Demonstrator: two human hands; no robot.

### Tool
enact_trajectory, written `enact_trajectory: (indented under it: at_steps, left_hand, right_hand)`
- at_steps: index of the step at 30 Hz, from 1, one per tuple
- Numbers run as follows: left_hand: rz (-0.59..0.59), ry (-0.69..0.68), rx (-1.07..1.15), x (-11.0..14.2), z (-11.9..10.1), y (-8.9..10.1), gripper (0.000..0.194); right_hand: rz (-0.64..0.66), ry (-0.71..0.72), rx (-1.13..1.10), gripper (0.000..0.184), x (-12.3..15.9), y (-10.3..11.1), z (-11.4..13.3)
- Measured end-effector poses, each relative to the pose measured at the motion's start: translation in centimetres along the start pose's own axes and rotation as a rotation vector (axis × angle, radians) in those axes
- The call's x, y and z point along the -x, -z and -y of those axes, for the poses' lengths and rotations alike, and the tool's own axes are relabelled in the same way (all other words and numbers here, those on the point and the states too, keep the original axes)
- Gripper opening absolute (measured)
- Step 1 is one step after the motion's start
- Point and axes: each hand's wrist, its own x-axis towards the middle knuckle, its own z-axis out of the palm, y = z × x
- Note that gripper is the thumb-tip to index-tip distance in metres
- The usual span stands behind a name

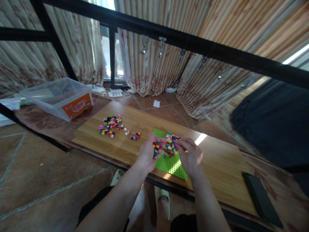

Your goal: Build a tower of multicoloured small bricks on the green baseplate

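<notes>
My left hand (148, 153) is cupped shut around a few small coloured bricks (156, 147) and sits just left of a multicoloured block build (171, 143). My right hand (190, 156) pinches the right side of that build with fingers curled. The build stands on a green baseplate (170, 164) lying on a wooden board (217, 161). A loose pile of small coloured bricks (111, 125) lies on the board to the far left, with a few strays (135, 136) closer to the plate.
A clear plastic bin with an orange label (60, 98) stands at the back left. A dark phone (262, 198) lies near the board's right front edge. A black frame bar (193, 45) crosses overhead. Curtains hang behind, and a dark cushion (275, 119) sits right.
</notes>
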Motion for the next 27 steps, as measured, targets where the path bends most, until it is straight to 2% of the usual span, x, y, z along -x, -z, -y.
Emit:
enact_trajectory:
  at_steps: [8, 12, 18, 21, 24, 27]
  left_hand:
    - [0.003, 0.000, -0.005, 0.1, -0.2, 0.1, 0.043]
    - [0.002, -0.002, 0.001, 0.1, -0.2, 0.1, 0.041]
    - [-0.004, 0.004, 0.004, 0.1, -0.2, 0.0, 0.042]
    - [-0.001, 0.013, 0.001, -0.1, 0.0, 0.0, 0.043]
    - [-0.003, 0.011, 0.004, -0.2, 0.1, -0.1, 0.044]
    - [-0.007, 0.013, -0.001, -0.1, 0.2, -0.1, 0.045]
  right_hand:
    - [-0.090, -0.217, -0.125, 0.020, -0.3, -0.4, 0.1]
    - [-0.083, -0.251, -0.178, 0.028, -0.4, 0.2, -0.8]
    - [-0.169, -0.432, -0.346, 0.042, -0.6, 0.3, -1.5]
    - [-0.114, -0.478, -0.444, 0.044, -0.6, -0.7, -1.3]
    - [-0.032, -0.463, -0.513, 0.044, -0.5, -1.6, -1.2]
    - [-0.035, -0.443, -0.516, 0.043, -0.4, -2.2, -1.3]
